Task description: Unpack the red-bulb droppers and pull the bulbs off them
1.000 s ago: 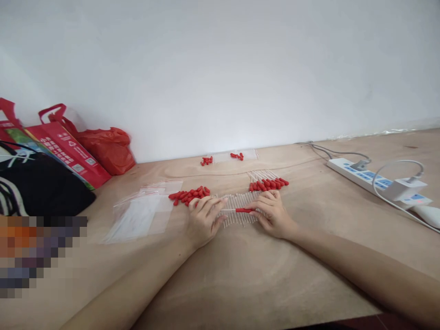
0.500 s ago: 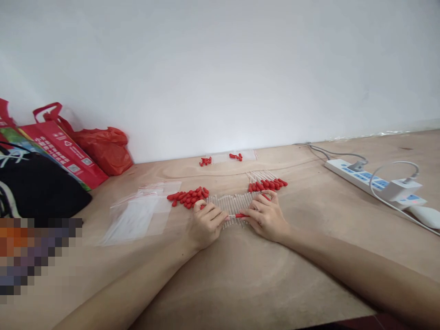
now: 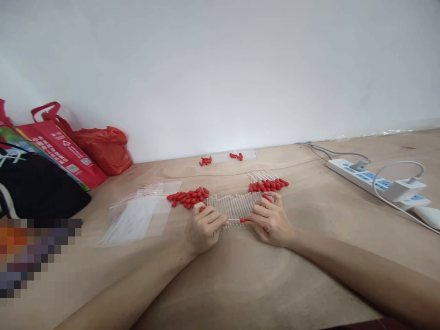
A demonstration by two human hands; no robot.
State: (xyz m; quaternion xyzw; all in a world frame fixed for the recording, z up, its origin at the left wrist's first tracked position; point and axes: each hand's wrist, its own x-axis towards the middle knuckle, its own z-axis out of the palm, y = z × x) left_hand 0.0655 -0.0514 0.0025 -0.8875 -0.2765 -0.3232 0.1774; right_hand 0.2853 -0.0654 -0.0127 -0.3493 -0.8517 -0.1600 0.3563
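Observation:
My left hand point(image 3: 209, 225) pinches one end of a thin clear dropper tube point(image 3: 234, 221). My right hand point(image 3: 270, 219) closes on the red rubber bulb point(image 3: 242, 220) at the tube's other end, its fingers covering most of the bulb. Another red bulb point(image 3: 267, 198) shows at my right index finger, and one more point(image 3: 201, 209) is partly visible by the left fingers. Beneath and behind both hands lies a row of clear tubes point(image 3: 232, 206) side by side. A pile of red bulbs point(image 3: 189, 198) sits just beyond my left hand.
Beyond my right hand lie tubes with red bulbs fitted point(image 3: 268, 184). Clear zip bags point(image 3: 137, 215) lie at left, and a small bag point(image 3: 220, 157) with red bulbs by the wall. A power strip point(image 3: 357, 176) with cables stands right; shopping bags point(image 3: 65, 151) lean far left.
My right hand has shifted slightly right and toward me, with the held bulb. Less of that bulb shows past the fingers now. My left hand keeps nearly the same place.

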